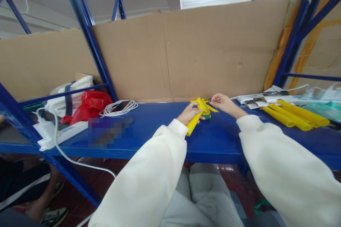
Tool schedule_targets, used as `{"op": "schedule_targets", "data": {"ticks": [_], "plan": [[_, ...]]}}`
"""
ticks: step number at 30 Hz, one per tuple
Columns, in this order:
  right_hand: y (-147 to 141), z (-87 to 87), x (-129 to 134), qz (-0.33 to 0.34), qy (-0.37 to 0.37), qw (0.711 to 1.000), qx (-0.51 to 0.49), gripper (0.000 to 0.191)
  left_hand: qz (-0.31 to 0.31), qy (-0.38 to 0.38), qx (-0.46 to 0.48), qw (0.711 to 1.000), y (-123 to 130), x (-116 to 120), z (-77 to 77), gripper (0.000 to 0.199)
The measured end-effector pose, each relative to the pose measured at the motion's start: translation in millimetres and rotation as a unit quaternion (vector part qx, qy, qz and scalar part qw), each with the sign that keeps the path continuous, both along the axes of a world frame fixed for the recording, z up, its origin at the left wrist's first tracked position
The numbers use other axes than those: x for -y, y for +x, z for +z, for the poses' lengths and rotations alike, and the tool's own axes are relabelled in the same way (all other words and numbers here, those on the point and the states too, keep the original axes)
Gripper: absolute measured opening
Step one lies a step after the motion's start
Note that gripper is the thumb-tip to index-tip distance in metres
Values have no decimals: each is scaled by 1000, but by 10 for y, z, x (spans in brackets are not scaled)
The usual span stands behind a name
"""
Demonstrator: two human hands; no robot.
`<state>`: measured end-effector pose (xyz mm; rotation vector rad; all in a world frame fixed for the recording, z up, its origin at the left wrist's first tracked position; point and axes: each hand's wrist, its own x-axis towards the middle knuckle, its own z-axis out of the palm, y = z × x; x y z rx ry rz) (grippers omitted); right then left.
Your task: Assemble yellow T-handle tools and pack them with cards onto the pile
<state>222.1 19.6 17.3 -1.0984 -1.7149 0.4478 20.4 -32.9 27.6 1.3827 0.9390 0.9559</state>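
Observation:
My left hand [188, 112] is closed around a yellow tube [193, 125], which tilts with its lower end toward me. Above the fingers is a folded yellow piece [203, 105]; whether it is part of the tube I cannot tell. A small green and yellow object [206, 116] shows just under it on the blue shelf [160, 127]. Just right of these, my right hand [222, 103] is raised with its fingers curled together in a pinch. What it holds, if anything, is too small to make out. Thin yellow strips [213, 109] lie behind and between the hands.
Several yellow tubes [295, 115] with black-and-white cards lie at the right. On the left are a white power strip [64, 135], a red plastic bag [90, 104] and a coiled white cable [119, 108]. Cardboard [213, 49] walls the back; blue posts [90, 42] frame it. A person's leg shows lower left.

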Motion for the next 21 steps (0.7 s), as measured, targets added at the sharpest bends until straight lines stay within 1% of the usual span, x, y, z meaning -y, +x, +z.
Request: {"op": "schedule_targets", "data": {"ticks": [2,3,6,10,15,21], "plan": [[-121,18,54,71,-4,996,-58,24,-9,10,-4,1000,4,3,-4,35],[-172,23,79,94,-12,993,-75,29,-15,15,-6,1000,5,0,-8,35],[-262,24,126,122,-26,987,-102,35,-32,28,-10,999,5,-24,-31,35],[-271,22,144,121,-24,986,-116,36,-48,41,-12,998,-2,-81,-71,39],[-262,7,136,113,-9,989,-97,36,-59,49,-22,997,-7,-94,-83,39],[-260,-62,29,64,32,996,-59,42,-47,43,-9,998,-5,-58,-69,34]]}}
